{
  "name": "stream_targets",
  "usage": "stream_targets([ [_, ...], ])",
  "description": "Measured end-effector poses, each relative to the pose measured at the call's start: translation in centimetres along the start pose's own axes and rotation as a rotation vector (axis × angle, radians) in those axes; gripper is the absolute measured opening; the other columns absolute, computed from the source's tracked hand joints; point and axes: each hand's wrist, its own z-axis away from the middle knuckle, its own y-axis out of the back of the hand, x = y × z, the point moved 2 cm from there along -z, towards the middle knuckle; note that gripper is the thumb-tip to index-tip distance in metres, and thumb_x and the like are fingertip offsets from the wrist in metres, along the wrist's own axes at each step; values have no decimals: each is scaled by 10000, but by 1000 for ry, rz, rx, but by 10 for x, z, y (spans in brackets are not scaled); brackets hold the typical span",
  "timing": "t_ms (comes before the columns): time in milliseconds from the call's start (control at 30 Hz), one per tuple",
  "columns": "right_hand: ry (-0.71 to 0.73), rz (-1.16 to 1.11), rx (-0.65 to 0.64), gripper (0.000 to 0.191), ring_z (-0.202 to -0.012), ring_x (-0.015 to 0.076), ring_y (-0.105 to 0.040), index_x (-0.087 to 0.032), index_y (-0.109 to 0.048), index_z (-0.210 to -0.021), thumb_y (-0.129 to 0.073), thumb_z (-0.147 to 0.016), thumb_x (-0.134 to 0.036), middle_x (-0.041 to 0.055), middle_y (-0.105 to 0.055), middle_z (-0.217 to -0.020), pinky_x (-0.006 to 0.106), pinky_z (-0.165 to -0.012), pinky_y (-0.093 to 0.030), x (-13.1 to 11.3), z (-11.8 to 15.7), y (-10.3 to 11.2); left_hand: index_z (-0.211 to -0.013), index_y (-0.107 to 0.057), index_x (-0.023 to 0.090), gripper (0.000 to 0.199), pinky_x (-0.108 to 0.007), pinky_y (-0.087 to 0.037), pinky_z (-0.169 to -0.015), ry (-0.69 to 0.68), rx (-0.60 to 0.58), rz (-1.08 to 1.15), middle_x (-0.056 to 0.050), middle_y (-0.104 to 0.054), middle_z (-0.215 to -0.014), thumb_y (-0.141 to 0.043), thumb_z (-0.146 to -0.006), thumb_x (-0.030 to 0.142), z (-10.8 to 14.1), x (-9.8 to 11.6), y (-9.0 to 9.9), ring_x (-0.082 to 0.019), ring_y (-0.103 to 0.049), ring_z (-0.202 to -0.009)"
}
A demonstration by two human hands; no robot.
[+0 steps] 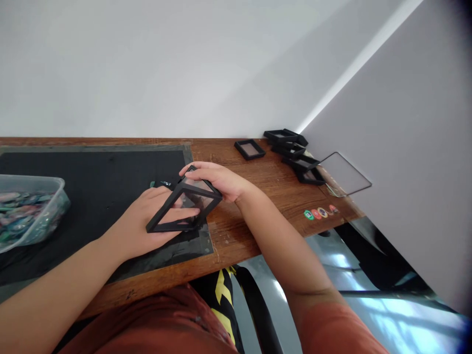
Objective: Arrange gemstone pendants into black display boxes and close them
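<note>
A black frame with clear panes [186, 227] is spread partly open above the right edge of the dark mat. My left hand [143, 219] is around its lower left part, with fingers showing through the clear pane. At the top corner, my right hand [217, 178] grips the frame between thumb and fingers. Beside my left fingertips, a small green piece [152, 184] and a small shiny piece [166, 183] lie on the mat.
A clear tub [55, 201] of many small colourful pieces stands at left on the dark mat [106, 172]. Several black frames [293, 150] pile up at the back right, another [250, 149] beside them. Several round badges [316, 214] lie near the wooden table's [236, 236] right edge.
</note>
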Motion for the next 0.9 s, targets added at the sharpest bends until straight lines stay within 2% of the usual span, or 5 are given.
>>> stream_targets([
  [300, 86, 81, -92, 62, -552, 88, -549, -199, -658, -971, -627, -918, -195, -39, -640, -700, 174, -509, -449, -3, 4, 8, -1097, -784, 320, 216, -436, -509, -922, 88, 80, -156, -51, -734, -1098, -625, -971, 394, -1, -3, 6, -257, -663, -1025],
  [467, 372, 222, -15, 145, -543, 64, -463, -221, -635, -1093, -634, -951, -251, -58, -580, -720, 154, -490, -372, -14, 11, 24, -1066, -788, 279, 234, -454, -518, -963, 132, 70, -107, -71, -716, -1088, -626, -967, 416, -2, -8, 7, -271, -661, -1042],
  [667, 661, 508, 335, 300, -948, 130, -651, -242, -658, -1154, -739, -868, -282, -3, -666, -989, 223, -797, -527, -34, 32, 65, -1582, -413, 216, 864, -603, -324, -1250, 329, -36, -111, -163, -485, -1614, -620, -902, 708, 11, -24, 0, -394, -407, -1513],
  [767, 618, 711, 416, 179, -1030, 160, -664, -185, -719, -986, -742, -814, -229, 41, -720, -1063, 291, -920, -519, -33, 30, 89, -1680, -196, 162, 1128, -643, -189, -1304, 383, -127, -162, -199, -271, -1745, -577, -852, 825, 18, -32, -9, -428, -213, -1617],
  [900, 502, 819, 481, 192, -895, 179, -671, -157, -745, -945, -659, -777, -194, 59, -757, -970, 335, -849, -521, -25, 22, 114, -1690, -164, 134, 1164, -620, -145, -1326, 400, -185, -189, -198, -220, -1762, -526, -854, 860, 21, -36, -15, -409, -180, -1634],
])
